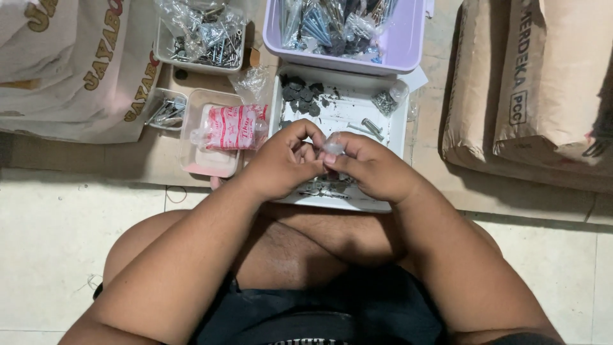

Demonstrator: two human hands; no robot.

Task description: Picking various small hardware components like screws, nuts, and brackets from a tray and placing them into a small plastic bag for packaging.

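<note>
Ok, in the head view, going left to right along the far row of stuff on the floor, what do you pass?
Printed sack → small white tub of screws → lilac tub of bagged screws → brown paper sacks.

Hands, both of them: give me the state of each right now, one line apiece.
Left hand: fingers curled, pinching at the small clear plastic bag over the white tray.
Right hand: closed on the same bag, thumb and fingertips gripping it.
</note>
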